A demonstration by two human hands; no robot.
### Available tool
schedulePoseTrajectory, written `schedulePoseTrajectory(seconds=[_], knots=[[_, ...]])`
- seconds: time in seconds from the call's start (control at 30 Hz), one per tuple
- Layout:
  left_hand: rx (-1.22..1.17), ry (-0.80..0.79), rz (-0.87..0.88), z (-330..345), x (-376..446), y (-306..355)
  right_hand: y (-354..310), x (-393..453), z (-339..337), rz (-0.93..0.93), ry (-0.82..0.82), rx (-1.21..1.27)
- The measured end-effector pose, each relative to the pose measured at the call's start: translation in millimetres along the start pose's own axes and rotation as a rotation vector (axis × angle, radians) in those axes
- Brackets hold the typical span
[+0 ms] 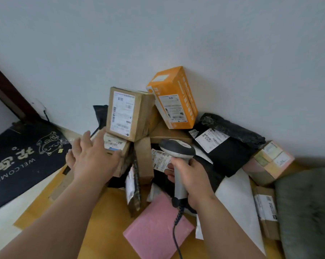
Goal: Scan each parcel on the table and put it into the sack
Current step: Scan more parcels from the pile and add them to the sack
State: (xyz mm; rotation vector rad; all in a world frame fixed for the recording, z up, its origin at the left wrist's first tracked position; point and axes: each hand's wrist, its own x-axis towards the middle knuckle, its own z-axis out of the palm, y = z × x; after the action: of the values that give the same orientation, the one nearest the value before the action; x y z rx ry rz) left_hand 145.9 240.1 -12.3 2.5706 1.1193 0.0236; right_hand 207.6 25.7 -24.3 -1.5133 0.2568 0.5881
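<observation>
Left grip open, fingers spread and straight, reaching toward 11 o'clock; fingertips at or just short of a small brown box that sits under a larger upright brown box. Contact not certain from this view. Nothing held.

Right grip clamped around the handle of a grey barcode scanner; scanner head points up toward 12 o'clock at the middle of the pile, its coiled cord trailing down to 6 o'clock.

Parcels, left to right across the wooden desk: the two stacked brown boxes at 11 o'clock; a narrow brown carton and a labelled dark packet standing at centre; an orange box leaning on the wall at 12 o'clock; a pink padded mailer lying flat at 6 o'clock; a black poly bag with white label at 2 o'clock; a white mailer just beside it; a pale taped box and another brown box at 3 o'clock. A dark welcome mat lies at 9 o'clock.

Sack: a grey-green fabric mass at the far right edge may be it; cannot confirm.

Progress, judged: pile looks large and mostly undisturbed, so early in the job. Likely step in hand is picking the next parcel with the left grip for scanning. Nearly everything remains.
</observation>
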Motion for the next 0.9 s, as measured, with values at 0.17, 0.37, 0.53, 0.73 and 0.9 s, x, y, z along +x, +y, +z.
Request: schedulePoseTrajectory(seconds=[0.17, 0.37, 0.53, 0.73, 0.9], knots=[[-0.051, -0.140, -0.056, -5.7, 34.4, -30.8, -9.3, 3.2, 46.1, -0.055, 0.012, -0.048], [0.017, -0.213, 0.124, -23.6, 73.4, -17.8, -42.8, 17.9, 79.9, -0.179, 0.055, -0.099], [-0.039, -0.266, 0.140, -27.4, 103.6, 6.8, -55.5, 29.6, 95.9, -0.217, -0.009, -0.164], [-0.263, -0.338, 0.013, -8.1, 125.5, 12.8, -57.2, 53.6, 106.7, -0.163, -0.198, -0.114], [-0.338, -0.244, 0.033, -14.0, 111.5, 16.5, -52.1, 59.3, 106.8, -0.172, -0.250, 0.021]])
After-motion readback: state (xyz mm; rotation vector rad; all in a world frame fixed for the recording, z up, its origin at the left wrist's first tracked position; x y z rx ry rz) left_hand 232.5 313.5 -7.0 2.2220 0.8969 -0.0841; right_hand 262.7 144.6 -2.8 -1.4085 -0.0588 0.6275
